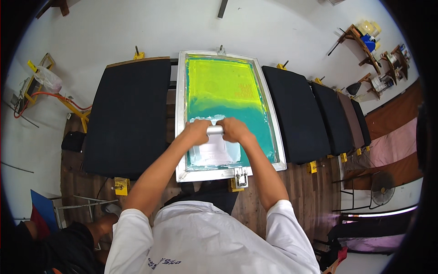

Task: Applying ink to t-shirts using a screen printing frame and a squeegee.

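An aluminium screen printing frame (280,153) stands upright in the picture's middle, its mesh yellow-green (216,77) at the far part and teal (258,137) nearer, with pale white ink (216,153) at the lower left. My left hand (197,131) and my right hand (233,130) are closed around the silver handle of a squeegee (215,130) on the mesh, above the white patch. The squeegee's blade is hidden under the handle and hands. A metal clamp (242,178) sits on the frame's near edge.
Black-covered boards (125,114) flank the frame in a row, several to the right (294,114), with yellow brackets (121,186). Wall shelves (358,43) hold items at upper right. A fan (382,189) stands at right. Another person's leg (98,226) shows at lower left, beside a blue panel (43,208).
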`<state>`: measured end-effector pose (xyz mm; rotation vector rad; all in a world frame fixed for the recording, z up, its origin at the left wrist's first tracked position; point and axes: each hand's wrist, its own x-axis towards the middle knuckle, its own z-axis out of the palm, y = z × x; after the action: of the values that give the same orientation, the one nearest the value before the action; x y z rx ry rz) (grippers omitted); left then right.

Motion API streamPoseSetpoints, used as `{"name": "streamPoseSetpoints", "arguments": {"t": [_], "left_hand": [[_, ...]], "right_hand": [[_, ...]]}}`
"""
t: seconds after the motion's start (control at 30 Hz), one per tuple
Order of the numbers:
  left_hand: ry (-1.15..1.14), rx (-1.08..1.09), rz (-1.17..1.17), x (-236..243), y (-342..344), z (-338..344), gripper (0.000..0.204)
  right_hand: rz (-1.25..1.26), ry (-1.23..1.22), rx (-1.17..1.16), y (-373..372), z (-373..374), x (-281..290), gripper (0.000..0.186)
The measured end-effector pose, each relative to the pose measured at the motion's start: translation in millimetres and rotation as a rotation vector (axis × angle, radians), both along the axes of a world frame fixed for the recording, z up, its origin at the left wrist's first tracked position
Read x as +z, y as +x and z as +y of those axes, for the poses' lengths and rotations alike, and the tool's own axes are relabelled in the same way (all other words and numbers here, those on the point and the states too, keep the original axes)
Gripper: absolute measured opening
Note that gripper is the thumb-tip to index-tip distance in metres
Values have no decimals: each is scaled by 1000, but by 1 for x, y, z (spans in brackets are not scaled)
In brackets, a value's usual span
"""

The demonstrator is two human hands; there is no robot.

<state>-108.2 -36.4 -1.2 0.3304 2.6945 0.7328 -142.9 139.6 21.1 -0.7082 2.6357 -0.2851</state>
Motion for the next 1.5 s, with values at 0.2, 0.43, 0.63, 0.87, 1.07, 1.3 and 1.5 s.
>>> {"name": "streamPoseSetpoints", "arguments": {"t": [0.2,0.43,0.63,0.87,1.07,1.3,1.5], "left_hand": [[36,51,-8,-4,-10,2,34],[101,49,155,-13,35,12,37],[129,48,103,-7,76,21,38],[150,51,62,-8,113,27,42],[238,-44,-63,0,65,17,26],[148,44,148,-20,33,15,36],[126,-10,290,-35,121,28,55]], "right_hand": [[-35,31,-63,-17,-7,-13,36],[106,-140,-21,27,10,-32,33],[80,-195,-78,74,18,-22,41],[54,-199,-58,109,28,-21,41],[-52,-1,119,54,30,-9,29],[145,-41,-56,33,11,-21,35],[219,-155,-85,125,29,-32,53]]}}
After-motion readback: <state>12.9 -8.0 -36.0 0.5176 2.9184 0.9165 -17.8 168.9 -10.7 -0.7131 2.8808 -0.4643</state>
